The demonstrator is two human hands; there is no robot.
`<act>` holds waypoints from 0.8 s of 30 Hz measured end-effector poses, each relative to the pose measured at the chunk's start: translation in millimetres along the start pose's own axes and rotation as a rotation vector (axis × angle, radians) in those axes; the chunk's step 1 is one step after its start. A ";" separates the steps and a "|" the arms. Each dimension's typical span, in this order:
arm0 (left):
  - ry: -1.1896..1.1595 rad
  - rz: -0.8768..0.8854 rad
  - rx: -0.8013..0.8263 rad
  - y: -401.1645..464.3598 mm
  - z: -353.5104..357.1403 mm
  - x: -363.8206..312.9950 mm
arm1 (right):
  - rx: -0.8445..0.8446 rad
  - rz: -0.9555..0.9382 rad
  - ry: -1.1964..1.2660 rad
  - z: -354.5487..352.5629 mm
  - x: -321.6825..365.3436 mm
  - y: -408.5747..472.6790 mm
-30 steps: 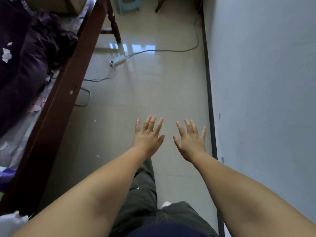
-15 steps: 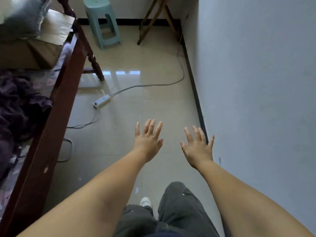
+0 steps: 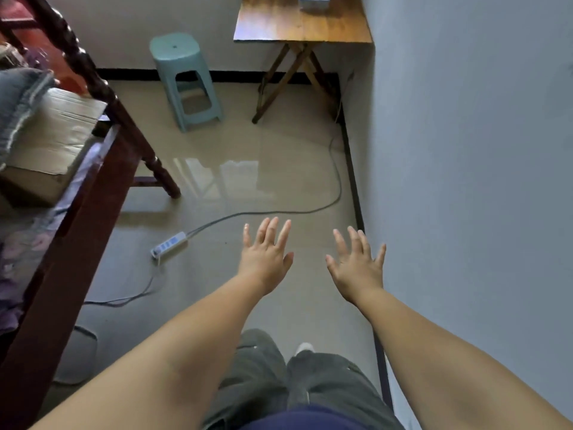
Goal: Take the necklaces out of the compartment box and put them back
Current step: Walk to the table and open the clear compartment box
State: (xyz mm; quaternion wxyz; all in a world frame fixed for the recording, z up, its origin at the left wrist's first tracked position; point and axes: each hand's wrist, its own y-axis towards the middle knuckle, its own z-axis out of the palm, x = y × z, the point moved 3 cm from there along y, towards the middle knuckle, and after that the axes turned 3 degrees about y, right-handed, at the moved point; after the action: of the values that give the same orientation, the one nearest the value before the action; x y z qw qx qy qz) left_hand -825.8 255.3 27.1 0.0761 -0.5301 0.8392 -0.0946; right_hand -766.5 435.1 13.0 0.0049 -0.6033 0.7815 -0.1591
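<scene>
My left hand (image 3: pixel 266 255) and my right hand (image 3: pixel 356 265) are stretched out in front of me over the tiled floor, palms down, fingers spread, holding nothing. A pale box-like object (image 3: pixel 313 2) sits at the top edge of view on a wooden folding table (image 3: pixel 302 26) at the far wall; only its lower part shows. No necklaces are visible.
A dark wooden bed frame (image 3: pixel 71 212) runs along the left, with a cardboard box (image 3: pixel 52 135) on it. A teal plastic stool (image 3: pixel 186 79) stands at the far wall. A power strip (image 3: pixel 169 243) and its cable lie on the floor. A wall (image 3: pixel 465 181) is close on the right.
The view has tilted up and moved forward: the stool and the folding table have come into sight. Both hands stay spread and empty, a little farther apart.
</scene>
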 end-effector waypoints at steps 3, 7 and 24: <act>-0.058 -0.083 0.001 65.1 -11.5 13.3 | 0.014 -0.024 0.014 -16.2 5.1 73.0; -0.038 -0.089 0.012 159.8 -21.2 38.9 | 0.016 -0.041 -0.009 -30.0 9.6 181.6; 0.008 0.025 -0.002 583.7 -144.2 138.6 | 0.003 0.091 0.039 -151.1 22.7 593.4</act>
State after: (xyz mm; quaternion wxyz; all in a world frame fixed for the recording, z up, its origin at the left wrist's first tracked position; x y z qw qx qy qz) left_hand -1428.6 386.5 23.6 0.0736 -0.5192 0.8462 -0.0950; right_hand -1361.4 581.7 9.5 -0.0020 -0.5639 0.8078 -0.1717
